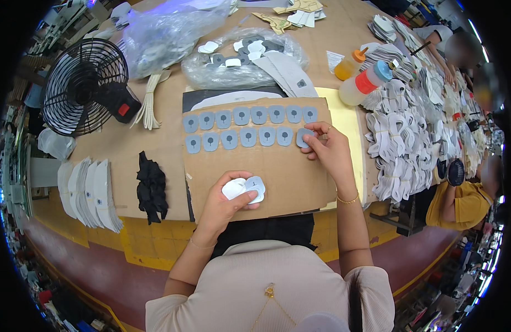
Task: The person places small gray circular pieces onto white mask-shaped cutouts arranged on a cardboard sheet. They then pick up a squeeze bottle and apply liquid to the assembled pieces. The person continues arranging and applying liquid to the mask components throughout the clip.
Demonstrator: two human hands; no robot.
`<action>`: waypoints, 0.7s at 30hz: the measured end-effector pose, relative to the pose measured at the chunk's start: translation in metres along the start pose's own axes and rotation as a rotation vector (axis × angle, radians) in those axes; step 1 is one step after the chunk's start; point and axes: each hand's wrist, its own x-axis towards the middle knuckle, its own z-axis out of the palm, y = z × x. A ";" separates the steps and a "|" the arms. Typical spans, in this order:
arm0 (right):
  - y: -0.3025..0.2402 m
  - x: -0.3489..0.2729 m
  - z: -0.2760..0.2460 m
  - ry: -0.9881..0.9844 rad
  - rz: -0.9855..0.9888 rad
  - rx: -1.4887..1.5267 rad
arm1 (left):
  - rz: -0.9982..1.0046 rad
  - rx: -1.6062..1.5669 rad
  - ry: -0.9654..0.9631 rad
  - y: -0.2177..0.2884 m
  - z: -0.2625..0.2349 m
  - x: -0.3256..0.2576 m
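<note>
On a brown cardboard sheet [283,180], small grey shield-shaped pieces [259,114] with dark printed marks lie in two rows. My right hand [326,145] pinches a grey piece [304,138] at the right end of the nearer row, against the cardboard. Close to the sheet's near edge, my left hand [225,202] is closed around a small stack of white and grey pieces [245,189], its thumb pressing on top. The stack's underside is hidden by my fingers.
A black fan [84,86] stands at the left. Beyond the cardboard lies a plastic bag of loose pieces [241,55]. Bottles with orange [349,65] and blue [366,83] caps stand at the right, near bundled white pieces [402,138]. Black cloth [151,188] lies left. Other people work at right.
</note>
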 end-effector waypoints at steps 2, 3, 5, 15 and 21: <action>-0.006 0.000 0.001 0.000 -0.012 -0.085 | 0.001 -0.005 -0.002 0.000 0.000 0.001; -0.008 0.001 0.002 -0.004 -0.012 -0.112 | 0.004 -0.004 -0.001 0.000 -0.001 0.001; -0.010 0.002 0.002 -0.011 -0.013 -0.167 | 0.000 -0.006 -0.001 0.000 -0.002 0.001; -0.001 0.004 0.007 0.082 -0.356 -0.584 | -0.030 -0.023 -0.024 -0.003 -0.005 0.006; -0.014 -0.011 0.009 0.028 -0.381 -0.556 | 0.024 0.005 -0.017 -0.003 -0.007 0.003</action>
